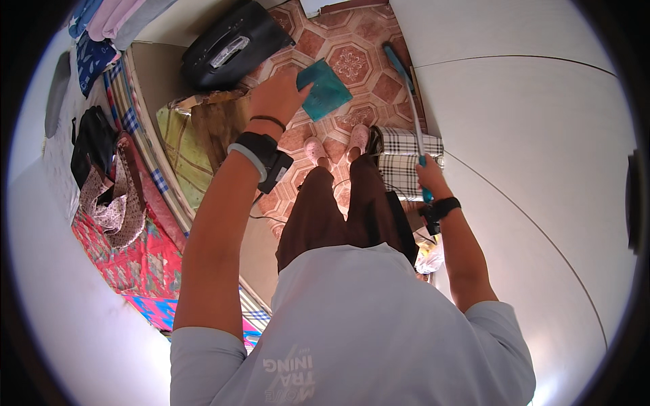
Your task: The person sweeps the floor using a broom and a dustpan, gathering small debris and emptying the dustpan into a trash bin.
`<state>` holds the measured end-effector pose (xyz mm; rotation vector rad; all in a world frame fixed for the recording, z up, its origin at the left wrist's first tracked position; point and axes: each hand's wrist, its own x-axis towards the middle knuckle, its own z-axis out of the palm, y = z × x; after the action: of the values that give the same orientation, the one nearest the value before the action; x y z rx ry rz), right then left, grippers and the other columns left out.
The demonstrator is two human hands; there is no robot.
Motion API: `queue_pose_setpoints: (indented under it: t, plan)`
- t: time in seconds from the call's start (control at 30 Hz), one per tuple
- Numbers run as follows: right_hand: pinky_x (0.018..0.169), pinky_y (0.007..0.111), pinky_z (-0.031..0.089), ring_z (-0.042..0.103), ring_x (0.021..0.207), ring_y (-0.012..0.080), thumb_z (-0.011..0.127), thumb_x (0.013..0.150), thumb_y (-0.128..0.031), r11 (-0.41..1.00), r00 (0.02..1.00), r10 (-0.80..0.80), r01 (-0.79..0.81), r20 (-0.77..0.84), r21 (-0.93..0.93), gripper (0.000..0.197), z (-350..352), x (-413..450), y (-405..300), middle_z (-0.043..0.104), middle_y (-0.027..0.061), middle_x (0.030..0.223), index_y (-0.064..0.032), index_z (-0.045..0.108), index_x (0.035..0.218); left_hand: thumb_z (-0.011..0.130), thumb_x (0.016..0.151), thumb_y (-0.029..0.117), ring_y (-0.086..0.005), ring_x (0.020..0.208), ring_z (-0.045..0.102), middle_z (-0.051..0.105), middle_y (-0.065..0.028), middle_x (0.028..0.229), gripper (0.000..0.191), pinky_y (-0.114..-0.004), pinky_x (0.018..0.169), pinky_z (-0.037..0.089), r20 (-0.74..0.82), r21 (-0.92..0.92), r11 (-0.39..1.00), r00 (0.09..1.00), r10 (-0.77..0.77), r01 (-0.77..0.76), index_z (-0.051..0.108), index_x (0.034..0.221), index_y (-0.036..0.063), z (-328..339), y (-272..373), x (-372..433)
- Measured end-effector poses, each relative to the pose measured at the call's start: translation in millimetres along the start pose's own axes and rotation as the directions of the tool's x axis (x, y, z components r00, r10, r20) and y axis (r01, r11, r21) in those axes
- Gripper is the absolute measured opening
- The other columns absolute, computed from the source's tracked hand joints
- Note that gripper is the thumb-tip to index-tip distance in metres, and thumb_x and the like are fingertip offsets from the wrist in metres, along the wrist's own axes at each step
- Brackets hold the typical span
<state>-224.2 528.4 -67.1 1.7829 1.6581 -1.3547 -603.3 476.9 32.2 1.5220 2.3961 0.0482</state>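
Observation:
My left hand [278, 99] grips a teal plastic dustpan [330, 94] by its near left side, fingers partly hidden from view. The pan is over the tiled floor [350, 61], beyond my feet; whether it touches the floor I cannot tell. On the right, my right hand [434, 178] is closed around the teal grip of a long-handled broom [417, 119]. Its pale shaft runs away from me to a teal head [397, 63] with dark bristles, close to the foot of the white wall panel [513, 91].
A black plastic-cased appliance [236, 45] stands at the far left. A bed with a red patterned cover [137, 264] lies along the left, bearing a hat [114, 198] and a black bag [95, 144]. A plaid box [406, 160] sits beside my right foot. Dark cables cross near my legs.

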Motion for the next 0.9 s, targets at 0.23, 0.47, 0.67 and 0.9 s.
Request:
queue_pose_setpoints:
  t: [0.23,0.47,0.67,0.9]
  plan:
    - [0.04,0.03,0.041,0.049,0.045,0.0144,0.051,0.079,-0.015,0.974,0.922,-0.149,0.074,0.358,0.216,0.041,7,-45,-19,0.05,0.0086,0.06,-0.0016,0.041,0.116,0.057,0.076,0.036,-0.029,0.068,0.059,0.06,-0.0114,0.077,0.031,-0.038,0.057,0.048,-0.024,-0.032,0.999,1.0,-0.015,0.014,0.054,0.085,0.0072,4,-10,-16]
    - [0.036,0.026,0.036,0.043,0.042,0.0096,0.05,0.084,-0.016,0.937,0.938,0.003,-0.124,0.348,0.326,0.047,-20,-117,-27,0.044,0.0017,0.055,-0.0088,0.036,0.128,0.058,0.075,0.037,-0.0307,0.072,0.058,0.059,-0.0119,0.076,0.033,-0.041,0.059,0.047,0.001,-0.099,0.995,0.999,-0.032,0.032,0.053,0.086,0.0068,2,-43,-29]
    - [0.034,0.023,0.035,0.042,0.041,0.0082,0.054,0.08,-0.011,0.918,0.986,0.014,-0.079,0.168,0.388,0.05,-46,-143,-19,0.044,0.0007,0.054,-0.0069,0.036,0.127,0.06,0.073,0.039,-0.0361,0.067,0.056,0.057,-0.0169,0.069,0.034,-0.042,0.057,0.044,-0.043,-0.273,0.961,0.997,-0.066,0.051,0.056,0.08,0.0054,-3,-87,-89]
    - [0.035,0.02,0.035,0.041,0.041,0.0074,0.053,0.079,-0.01,0.893,0.982,-0.02,-0.067,0.187,0.445,0.052,-72,-145,-11,0.042,0.0008,0.058,-0.004,0.034,0.127,0.065,0.069,0.035,-0.0344,0.057,0.053,0.054,-0.0144,0.058,0.031,-0.039,0.052,0.042,-0.036,-0.372,0.88,0.943,-0.332,0.295,0.054,0.071,0.0062,-21,-86,-212]
